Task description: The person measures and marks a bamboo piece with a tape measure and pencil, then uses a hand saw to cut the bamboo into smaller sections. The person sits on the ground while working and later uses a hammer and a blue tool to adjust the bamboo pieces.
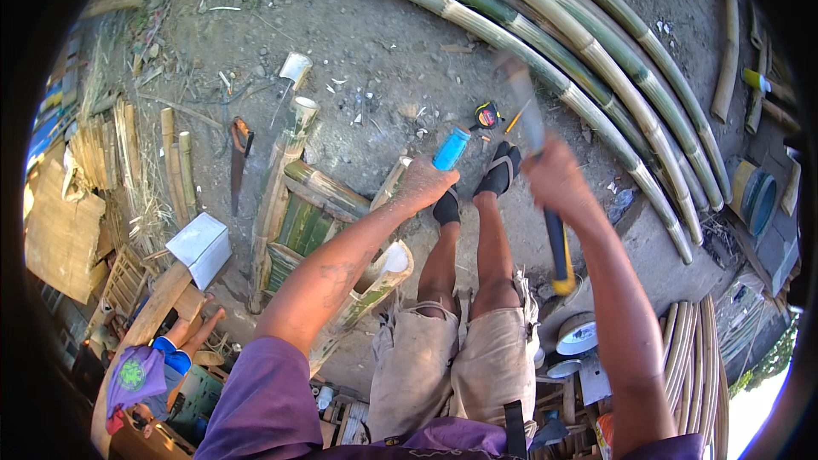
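My left hand (421, 182) is closed round a tool with a blue handle (451, 150); the handle's end sticks out past the fist and its working end is hidden. Close by that hand lies a bamboo frame (336, 194) with green slats and open-ended poles, one cut pole (375, 285) reaching under my left forearm. Smeared by motion, my right hand (558, 177) grips a hammer, raised to the right of the blue handle. The hammer's black and yellow grip (558, 247) points back toward me, and its head is too blurred to make out clearly.
Long bamboo poles (588, 43) curve across the far right. A tape measure (486, 115) and yellow pencil (514, 122) lie beyond my feet. A handsaw (239, 158) and white box (200, 250) are at left, where another person (158, 375) is. A bucket (754, 196) stands right.
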`<move>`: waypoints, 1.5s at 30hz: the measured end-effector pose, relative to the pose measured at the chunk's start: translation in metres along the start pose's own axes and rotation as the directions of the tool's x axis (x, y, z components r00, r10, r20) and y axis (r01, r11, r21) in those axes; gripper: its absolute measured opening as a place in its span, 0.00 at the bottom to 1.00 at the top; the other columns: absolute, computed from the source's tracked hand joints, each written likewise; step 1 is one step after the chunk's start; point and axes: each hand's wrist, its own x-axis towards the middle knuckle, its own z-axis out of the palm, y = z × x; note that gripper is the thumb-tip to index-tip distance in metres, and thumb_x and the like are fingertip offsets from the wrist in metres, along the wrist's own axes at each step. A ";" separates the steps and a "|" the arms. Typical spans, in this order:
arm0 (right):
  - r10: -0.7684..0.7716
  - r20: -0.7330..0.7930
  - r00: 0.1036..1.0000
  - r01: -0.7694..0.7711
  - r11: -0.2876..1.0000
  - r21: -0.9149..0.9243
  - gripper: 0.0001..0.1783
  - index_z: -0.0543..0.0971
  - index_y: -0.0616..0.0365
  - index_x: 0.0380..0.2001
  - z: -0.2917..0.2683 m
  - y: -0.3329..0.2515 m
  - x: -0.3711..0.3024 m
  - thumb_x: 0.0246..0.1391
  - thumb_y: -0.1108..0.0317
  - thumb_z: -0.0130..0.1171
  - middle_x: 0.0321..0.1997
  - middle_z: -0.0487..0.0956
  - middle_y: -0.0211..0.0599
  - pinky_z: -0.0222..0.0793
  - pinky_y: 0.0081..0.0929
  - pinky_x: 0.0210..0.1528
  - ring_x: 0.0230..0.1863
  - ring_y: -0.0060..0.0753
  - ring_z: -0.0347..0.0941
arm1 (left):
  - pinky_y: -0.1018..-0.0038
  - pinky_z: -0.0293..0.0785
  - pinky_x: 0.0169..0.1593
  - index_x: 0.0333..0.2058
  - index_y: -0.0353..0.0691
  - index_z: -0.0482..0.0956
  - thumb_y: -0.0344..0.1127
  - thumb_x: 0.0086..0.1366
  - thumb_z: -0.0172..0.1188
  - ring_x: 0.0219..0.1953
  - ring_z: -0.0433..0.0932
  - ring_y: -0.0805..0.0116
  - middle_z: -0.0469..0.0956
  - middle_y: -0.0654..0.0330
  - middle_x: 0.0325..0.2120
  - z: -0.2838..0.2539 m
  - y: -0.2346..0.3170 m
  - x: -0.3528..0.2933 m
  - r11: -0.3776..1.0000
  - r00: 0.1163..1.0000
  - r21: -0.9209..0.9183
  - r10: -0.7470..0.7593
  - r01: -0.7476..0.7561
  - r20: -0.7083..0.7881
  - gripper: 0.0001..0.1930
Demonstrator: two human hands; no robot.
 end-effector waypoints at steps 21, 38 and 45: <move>0.060 0.235 0.970 0.003 0.966 -0.259 0.17 0.72 0.68 0.43 0.027 0.041 -0.007 0.56 0.65 0.56 0.24 0.77 0.50 0.71 0.39 0.19 0.16 0.41 0.76 | 0.60 0.77 0.37 0.28 0.31 0.81 0.46 0.46 0.66 0.31 0.83 0.52 0.81 0.46 0.25 0.004 -0.030 -0.011 0.975 0.985 0.188 -0.140 0.120 0.100 0.21; 0.121 0.146 0.982 -0.135 0.987 0.085 0.17 0.78 0.61 0.45 0.090 0.072 -0.018 0.55 0.65 0.57 0.22 0.76 0.35 0.69 0.31 0.23 0.19 0.26 0.73 | 0.67 0.76 0.26 0.30 0.33 0.82 0.47 0.52 0.73 0.19 0.79 0.68 0.82 0.56 0.21 -0.088 -0.098 -0.027 0.981 0.973 0.011 -0.190 0.193 -0.135 0.20; 0.127 0.196 0.972 -0.121 0.992 -0.041 0.17 0.76 0.62 0.46 0.115 0.068 -0.025 0.54 0.66 0.58 0.22 0.75 0.36 0.68 0.31 0.21 0.17 0.28 0.72 | 0.63 0.76 0.35 0.31 0.37 0.85 0.52 0.47 0.78 0.26 0.81 0.64 0.83 0.56 0.23 -0.077 -0.138 -0.036 0.876 0.880 0.394 0.070 -0.279 0.469 0.23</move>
